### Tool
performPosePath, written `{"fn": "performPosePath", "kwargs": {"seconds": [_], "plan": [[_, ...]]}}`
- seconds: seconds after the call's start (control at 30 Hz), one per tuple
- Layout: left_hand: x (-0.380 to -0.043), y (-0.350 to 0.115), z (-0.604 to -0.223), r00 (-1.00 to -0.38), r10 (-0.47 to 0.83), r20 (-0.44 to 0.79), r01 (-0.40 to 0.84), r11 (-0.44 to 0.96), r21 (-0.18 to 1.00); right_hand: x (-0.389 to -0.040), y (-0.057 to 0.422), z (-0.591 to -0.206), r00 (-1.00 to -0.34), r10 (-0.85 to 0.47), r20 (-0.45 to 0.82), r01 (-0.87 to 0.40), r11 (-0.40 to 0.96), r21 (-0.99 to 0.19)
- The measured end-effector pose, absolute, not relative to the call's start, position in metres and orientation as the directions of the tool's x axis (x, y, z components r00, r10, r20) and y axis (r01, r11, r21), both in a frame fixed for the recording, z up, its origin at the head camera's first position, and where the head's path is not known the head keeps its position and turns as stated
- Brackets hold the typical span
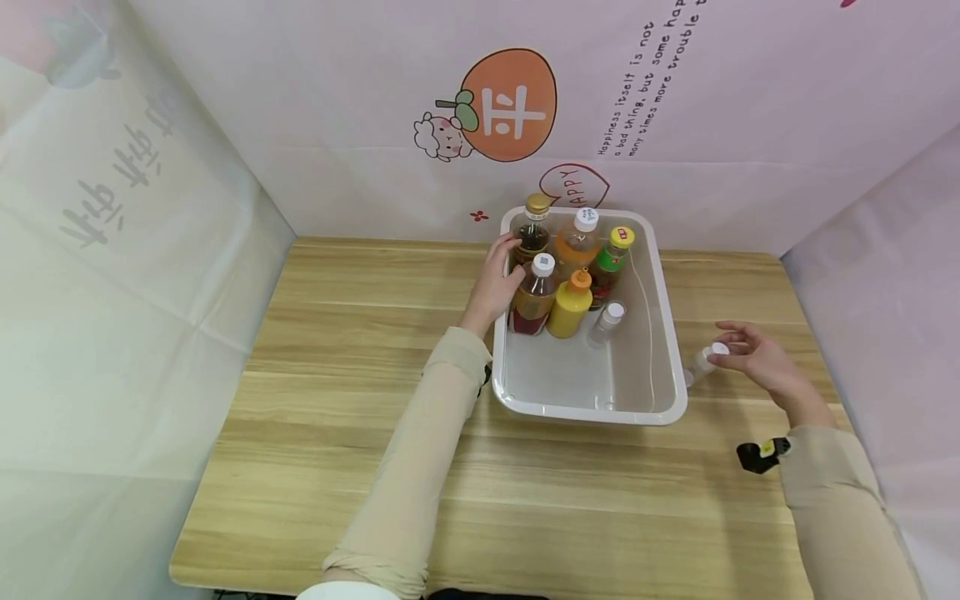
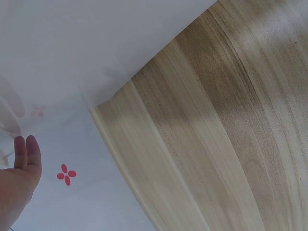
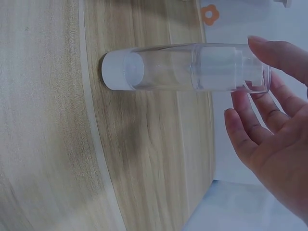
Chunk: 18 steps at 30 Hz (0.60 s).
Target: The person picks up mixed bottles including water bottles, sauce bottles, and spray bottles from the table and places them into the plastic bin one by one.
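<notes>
In the head view my right hand [image 1: 761, 362] pinches the top of a small clear pump bottle [image 1: 703, 360] beside the tub's right wall. Up close, the right wrist view shows the thumb and fingers around the transparent cap [image 3: 228, 67]; its white base [image 3: 115, 70] is at the wood. My left hand [image 1: 495, 287] lies over the left rim of a white plastic tub [image 1: 667, 333], fingertips beside a gold-capped dark bottle [image 1: 533, 237] and a white-capped bottle of dark red liquid [image 1: 534, 300]. Two extended fingers [image 2: 32, 154] show in the left wrist view.
Inside the tub also stand an orange-liquid bottle [image 1: 576, 246], a yellow squeeze bottle [image 1: 570, 308], a yellow-capped bottle [image 1: 611, 262] and a small clear bottle [image 1: 606, 323]. The tub is on a wooden table [image 1: 360, 375]; printed sheets [image 1: 337, 108] hang behind and at both sides.
</notes>
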<state>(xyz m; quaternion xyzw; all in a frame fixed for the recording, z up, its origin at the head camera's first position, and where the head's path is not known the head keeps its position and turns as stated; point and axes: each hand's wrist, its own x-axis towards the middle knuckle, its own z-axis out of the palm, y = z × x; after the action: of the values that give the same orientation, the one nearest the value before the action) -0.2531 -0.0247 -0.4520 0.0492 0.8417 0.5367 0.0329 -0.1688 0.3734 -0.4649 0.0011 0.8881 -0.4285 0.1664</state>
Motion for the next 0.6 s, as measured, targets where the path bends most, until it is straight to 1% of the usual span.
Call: {"fn": "performPosePath", "kwargs": {"seconds": [0.4,0.6], "plan": [[-0.2531,-0.024,-0.453,-0.993,0.116,-0.006,0.045,0.426,0.904,-0.1673,0.3748,-0.4648,-0.954,-0.096,-0.285,0.164,0.63,-0.759],[-0.2539,-0.0245,-0.453,-0.993,0.116,-0.006,0.044,0.427,0.903,-0.1697,0.377,-0.4635,-0.968,-0.03,-0.249,0.181,0.602,-0.777]]}}
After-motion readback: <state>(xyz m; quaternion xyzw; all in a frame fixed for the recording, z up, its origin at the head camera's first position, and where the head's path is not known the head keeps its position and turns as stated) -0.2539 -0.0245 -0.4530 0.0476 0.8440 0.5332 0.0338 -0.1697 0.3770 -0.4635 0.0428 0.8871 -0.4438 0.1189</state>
